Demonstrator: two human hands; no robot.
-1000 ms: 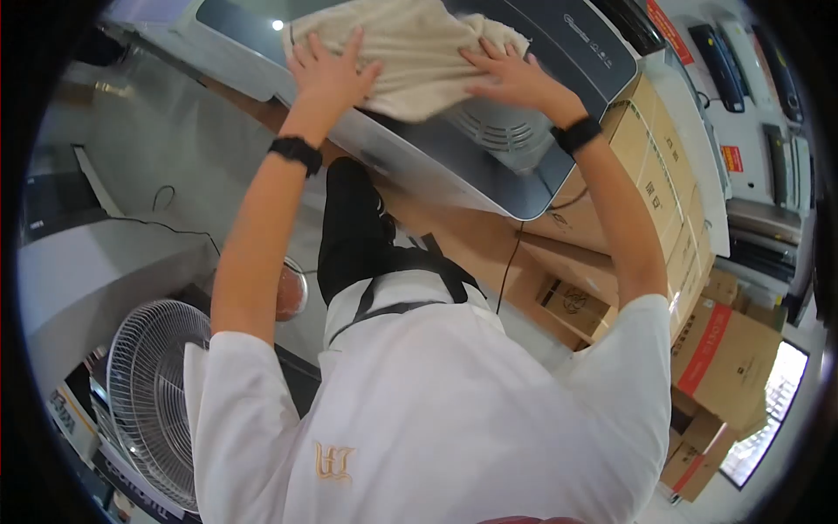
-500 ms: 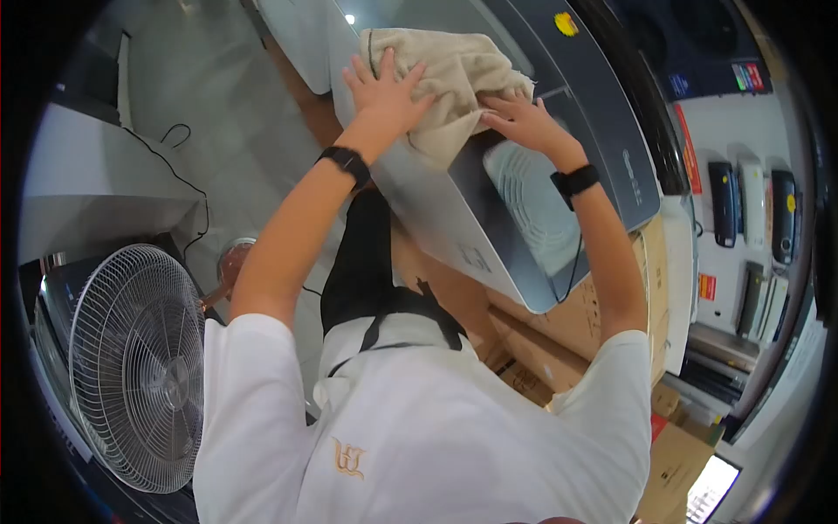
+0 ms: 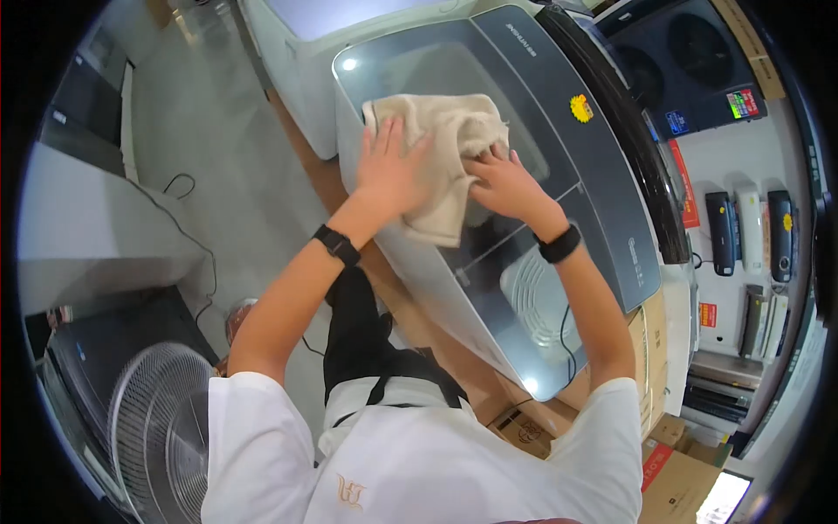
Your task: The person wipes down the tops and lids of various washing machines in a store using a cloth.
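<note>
A beige cloth [image 3: 445, 188] lies bunched on the dark glass lid [image 3: 524, 240] of a washing machine with a pale front edge. My left hand [image 3: 391, 170] rests flat on the cloth's near-left part, fingers stretched out and a little blurred. Bent into the cloth's folds at its right side are the fingers of my right hand [image 3: 511, 185]; some fingertips are hidden there. Under the near part of the lid shows a pale ribbed round form [image 3: 537, 293]. A yellow sticker [image 3: 581, 108] is on the dark panel beyond the cloth. Both wrists wear black bands.
A floor fan [image 3: 161, 428] stands at lower left, with a black cable [image 3: 209, 262] across the floor. Cardboard boxes [image 3: 685, 485] are at lower right. Another white machine [image 3: 288, 83] adjoins the lid's far end. Wall-mounted appliances [image 3: 749, 231] hang on the right.
The view has tilted up, so the machine and cloth sit lower in it. The cloth has shifted slightly toward the lid's far end with both hands, and its folds differ.
</note>
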